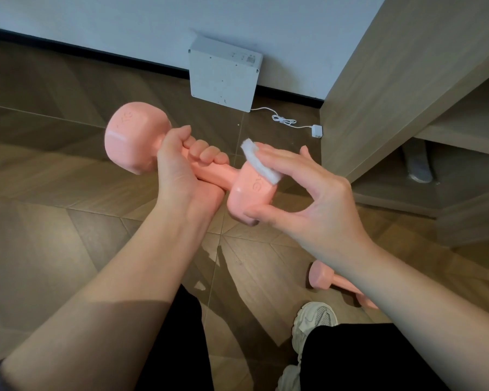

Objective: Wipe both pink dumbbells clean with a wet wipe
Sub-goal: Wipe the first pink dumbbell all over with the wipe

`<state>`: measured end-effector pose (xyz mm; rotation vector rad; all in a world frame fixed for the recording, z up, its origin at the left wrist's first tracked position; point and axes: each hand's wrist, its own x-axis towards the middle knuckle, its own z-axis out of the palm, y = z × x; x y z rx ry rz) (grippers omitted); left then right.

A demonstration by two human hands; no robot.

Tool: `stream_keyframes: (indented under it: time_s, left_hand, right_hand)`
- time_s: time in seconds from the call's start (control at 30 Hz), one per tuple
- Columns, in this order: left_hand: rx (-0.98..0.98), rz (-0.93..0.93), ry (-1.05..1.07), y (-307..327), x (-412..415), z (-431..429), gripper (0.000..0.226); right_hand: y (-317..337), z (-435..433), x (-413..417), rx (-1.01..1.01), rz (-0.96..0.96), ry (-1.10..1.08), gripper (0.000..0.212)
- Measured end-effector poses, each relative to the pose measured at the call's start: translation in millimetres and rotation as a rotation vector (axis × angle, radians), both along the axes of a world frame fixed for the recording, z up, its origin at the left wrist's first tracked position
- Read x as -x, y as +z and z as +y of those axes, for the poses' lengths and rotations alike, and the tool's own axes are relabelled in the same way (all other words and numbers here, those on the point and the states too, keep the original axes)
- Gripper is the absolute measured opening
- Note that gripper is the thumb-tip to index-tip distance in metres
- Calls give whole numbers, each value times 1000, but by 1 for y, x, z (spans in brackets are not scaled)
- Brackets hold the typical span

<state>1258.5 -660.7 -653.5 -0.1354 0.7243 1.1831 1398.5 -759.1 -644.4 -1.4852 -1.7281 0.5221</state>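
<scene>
My left hand grips the handle of a pink dumbbell and holds it in the air, tilted down to the right. My right hand presses a folded white wet wipe onto the top of the dumbbell's nearer head. Its fingers lie over the wipe and its thumb hooks under that head. The second pink dumbbell lies on the wooden floor at the lower right, partly hidden behind my right forearm.
A white box leans against the wall ahead, with a white cable and adapter on the floor beside it. A wooden cabinet stands at the right. My legs and a white sneaker are below.
</scene>
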Motion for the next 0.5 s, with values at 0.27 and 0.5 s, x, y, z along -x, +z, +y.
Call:
stream_keyframes:
  time_s: [0.27, 0.5]
  left_hand:
    - [6, 55, 1, -6, -1, -1, 32]
    - [25, 63, 32, -5, -2, -2, 31]
  right_hand:
    - [-7, 0, -2, -76, -21, 5, 48]
    - [-3, 1, -1, 133, -36, 50, 69]
